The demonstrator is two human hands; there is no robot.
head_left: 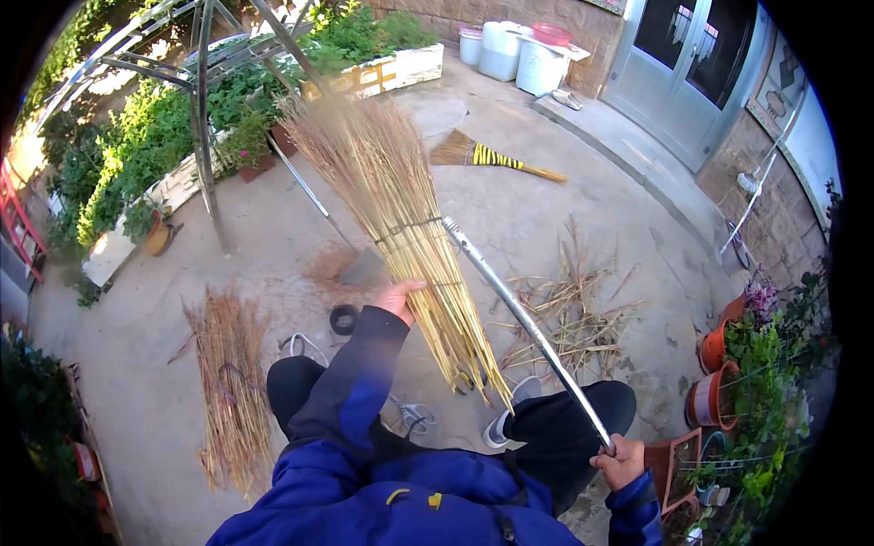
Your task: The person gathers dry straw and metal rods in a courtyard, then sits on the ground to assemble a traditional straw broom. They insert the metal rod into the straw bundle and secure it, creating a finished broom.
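My left hand [401, 300] is closed around a large bundle of dry broom stalks [426, 246], held upright and leaning to the left in front of me. Dark bands tie the bundle near its middle, and its reddish bushy tops point away from me. In my right hand [623, 462], near my right knee, is the lower end of a silvery metal pole [537, 337]. The pole slants up to the left, its threaded-looking tip beside the tied part of the bundle. Whether tip and stalks touch I cannot tell.
A second bundle of stalks [232, 391] lies at left, a roll of black tape [343, 319] near it. Loose stalk scraps [574, 314] litter the ground at right. Farther off lies a finished broom [496, 156] with a striped binding. Potted plants [715, 396] line the right side.
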